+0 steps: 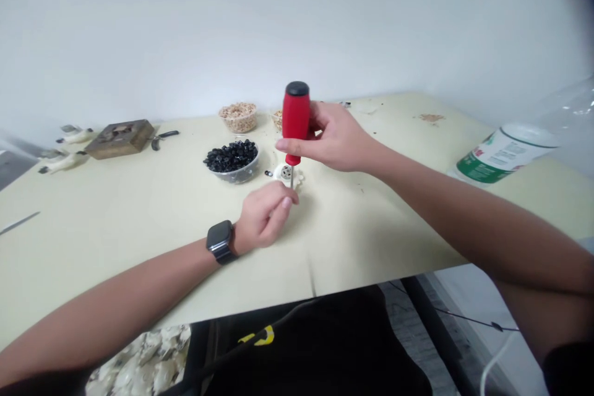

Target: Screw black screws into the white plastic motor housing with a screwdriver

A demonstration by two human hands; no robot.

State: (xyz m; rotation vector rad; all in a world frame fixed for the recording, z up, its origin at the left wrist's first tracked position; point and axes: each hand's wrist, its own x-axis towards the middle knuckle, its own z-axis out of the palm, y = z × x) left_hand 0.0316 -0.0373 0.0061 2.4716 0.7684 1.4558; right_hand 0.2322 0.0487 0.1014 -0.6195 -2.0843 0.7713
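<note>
A screwdriver (296, 116) with a red handle and black cap stands upright over the table, its thin shaft pointing down. My right hand (335, 136) is wrapped round the handle from the right side. Below it, my left hand (269, 213) is closed at the lower end of the shaft, thumb against the curled forefinger; what it pinches there, and the screwdriver's tip, are hidden. Just behind the left fingers lies a small white fitting (279, 171) with a dark-holed round face, partly covered by the hand and shaft. A small black piece (268, 173) lies beside it.
Behind the hands stand a clear tub of black caps (234, 158) and a tub of small brassy pieces (238, 117). At left are a wooden block (121, 138), a dark curved tool (162, 138) and white parts (65, 161). A labelled plastic bottle (505, 151) lies at right.
</note>
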